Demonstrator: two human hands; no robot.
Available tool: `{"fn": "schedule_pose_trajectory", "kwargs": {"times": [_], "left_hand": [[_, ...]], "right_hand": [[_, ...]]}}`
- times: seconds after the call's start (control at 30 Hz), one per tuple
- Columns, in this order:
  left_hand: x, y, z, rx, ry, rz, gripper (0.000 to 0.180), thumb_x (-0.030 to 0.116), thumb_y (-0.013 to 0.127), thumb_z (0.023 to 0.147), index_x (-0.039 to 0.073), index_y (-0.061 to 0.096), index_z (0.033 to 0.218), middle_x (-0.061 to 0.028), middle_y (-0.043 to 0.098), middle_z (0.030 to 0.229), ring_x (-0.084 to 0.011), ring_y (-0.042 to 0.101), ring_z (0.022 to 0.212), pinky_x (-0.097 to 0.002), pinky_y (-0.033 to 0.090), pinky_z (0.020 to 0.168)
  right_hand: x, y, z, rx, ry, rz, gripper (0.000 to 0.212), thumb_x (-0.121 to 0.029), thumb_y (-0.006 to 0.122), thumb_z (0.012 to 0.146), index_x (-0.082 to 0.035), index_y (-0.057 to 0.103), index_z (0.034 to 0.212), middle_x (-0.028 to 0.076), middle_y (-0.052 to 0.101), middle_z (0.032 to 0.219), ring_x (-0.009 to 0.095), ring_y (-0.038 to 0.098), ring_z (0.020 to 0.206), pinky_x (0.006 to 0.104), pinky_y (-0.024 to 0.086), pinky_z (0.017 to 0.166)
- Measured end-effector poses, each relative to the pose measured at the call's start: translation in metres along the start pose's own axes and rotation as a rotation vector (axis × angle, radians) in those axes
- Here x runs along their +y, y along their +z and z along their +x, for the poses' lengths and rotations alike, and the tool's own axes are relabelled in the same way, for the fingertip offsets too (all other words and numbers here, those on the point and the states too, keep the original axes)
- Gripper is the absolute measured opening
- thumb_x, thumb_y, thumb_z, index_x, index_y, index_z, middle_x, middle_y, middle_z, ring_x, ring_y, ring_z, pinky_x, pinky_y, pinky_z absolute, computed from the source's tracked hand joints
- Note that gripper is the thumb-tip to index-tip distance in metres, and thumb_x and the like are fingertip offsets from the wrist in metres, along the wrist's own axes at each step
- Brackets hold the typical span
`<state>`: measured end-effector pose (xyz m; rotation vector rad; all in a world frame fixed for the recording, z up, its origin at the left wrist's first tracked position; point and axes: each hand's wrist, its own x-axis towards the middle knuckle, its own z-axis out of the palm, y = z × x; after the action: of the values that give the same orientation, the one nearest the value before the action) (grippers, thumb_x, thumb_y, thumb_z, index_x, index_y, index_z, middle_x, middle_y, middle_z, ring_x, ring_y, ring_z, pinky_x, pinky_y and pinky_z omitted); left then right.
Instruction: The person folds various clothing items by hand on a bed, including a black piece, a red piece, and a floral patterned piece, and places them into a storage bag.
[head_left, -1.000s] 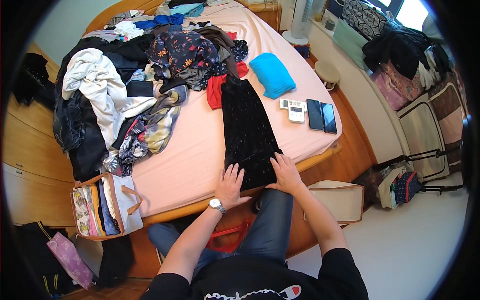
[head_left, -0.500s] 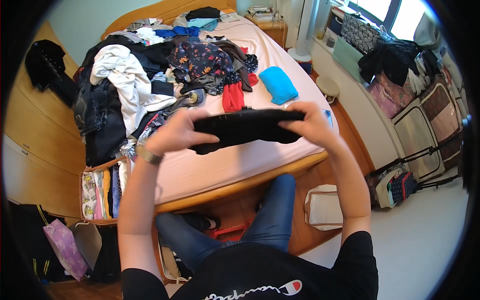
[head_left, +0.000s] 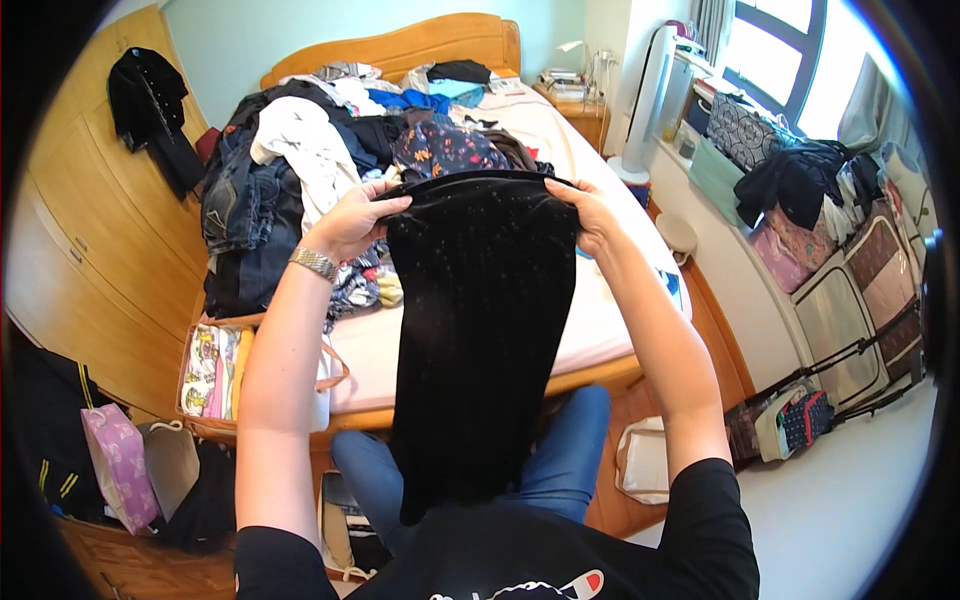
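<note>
"Black garment (head_left: 485, 330), where exactly is it?"

"Up in the air, in front of the near end of the bed (head_left: 600, 330). It hangs down between the person's arms, and its lower end shows in front of their jeans (head_left: 570, 450). I can't tell whether it touches the legs."

"And the hands?"

"Both are holding it. The left hand (head_left: 352, 222) pinches one corner of the top edge, thumb on the near face. The right hand (head_left: 592, 215) grips the opposite corner in much the same way. They're set well apart, so the top edge is stretched between them."

"Anything on the wrists?"

"A metal watch (head_left: 315, 264) on the left one."

"What's lying about?"

"A big heap on the left half of the bed: dark jeans (head_left: 235, 210) near its left edge, a white top (head_left: 295, 140) further in, and a flowered cloth (head_left: 450, 148) toward the middle, partly behind the garment. At the bed's near left corner stands a storage box (head_left: 320, 405) with folded clothes inside, partly hidden by the left arm."

"To the bed's right?"

"A tower fan (head_left: 645, 110) and, nearer, a round stool (head_left: 678, 235). A white box (head_left: 643, 460) sits on the floor off the bed's near right corner."
</note>
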<state>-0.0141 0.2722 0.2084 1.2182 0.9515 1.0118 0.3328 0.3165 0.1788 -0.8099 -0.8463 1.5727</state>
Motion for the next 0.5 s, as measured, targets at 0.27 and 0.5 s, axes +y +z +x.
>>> {"fn": "schedule_pose_trajectory", "kwargs": {"times": [0.27,0.5], "left_hand": [[0.092,-0.012,0.016,0.044,0.395,0.225,0.028,0.011,0.068,0.097,0.005,0.063,0.124,0.0008,0.067,0.107,-0.0047,0.062,0.092,-0.0208,0.052,0.083],[-0.04,-0.008,-0.027,-0.04,0.316,0.562,0.032,0.01,0.073,0.091,0.001,0.064,0.121,-0.0018,0.066,0.112,-0.0111,0.059,0.107,-0.0294,0.048,0.097]], "right_hand": [[-0.082,0.055,0.025,-0.231,-0.392,-0.127,0.026,-0.014,0.076,0.091,-0.001,0.064,0.112,0.007,0.07,0.096,0.013,0.068,0.081,0.0271,0.057,0.074],[0.031,-0.039,-0.003,-0.347,-0.422,-0.721,0.014,-0.006,0.077,0.085,-0.003,0.067,0.096,0.001,0.066,0.091,0.009,0.06,0.086,0.0265,0.049,0.081]]}}
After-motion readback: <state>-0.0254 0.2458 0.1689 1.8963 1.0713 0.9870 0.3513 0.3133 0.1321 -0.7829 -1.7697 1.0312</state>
